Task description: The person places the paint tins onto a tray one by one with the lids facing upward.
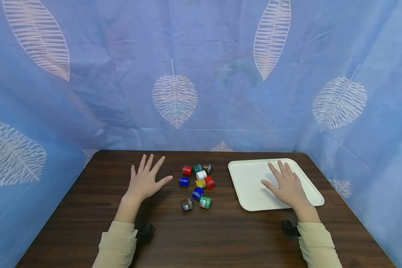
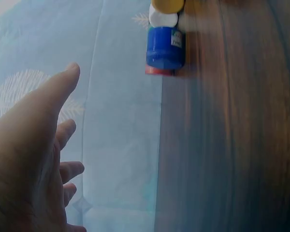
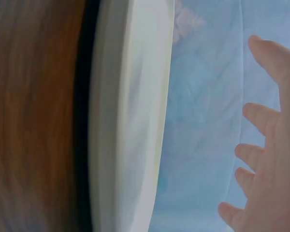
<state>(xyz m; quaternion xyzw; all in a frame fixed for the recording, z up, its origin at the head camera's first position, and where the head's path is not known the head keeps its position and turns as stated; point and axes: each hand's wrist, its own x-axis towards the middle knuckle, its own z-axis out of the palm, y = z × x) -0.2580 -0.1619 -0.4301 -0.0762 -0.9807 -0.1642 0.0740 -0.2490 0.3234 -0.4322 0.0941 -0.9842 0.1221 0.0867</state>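
With fingers spread, my left hand point(image 1: 144, 184) hovers over the table, left of a loose group of small paint jars. A blue jar point(image 1: 184, 181) lies nearest to it; in the left wrist view the blue jar point(image 2: 166, 47) is apart from the thumb. The group also has a white jar point(image 1: 201, 175), a yellow jar point(image 1: 200, 183), a green jar point(image 1: 205, 203), a black jar point(image 1: 187, 204) and a red jar point(image 1: 210, 182), among others. Over the white tray point(image 1: 248, 186) my right hand point(image 1: 289, 188) is held with its fingers extended, holding nothing.
The dark wooden table point(image 1: 221, 238) bears everything. A blue cloth with white leaf prints point(image 1: 201, 93) hangs behind the table and at both sides. Dark wrist cameras point(image 1: 290, 227) sit by the sleeves. At the back of the group lies a teal jar point(image 1: 197, 168).
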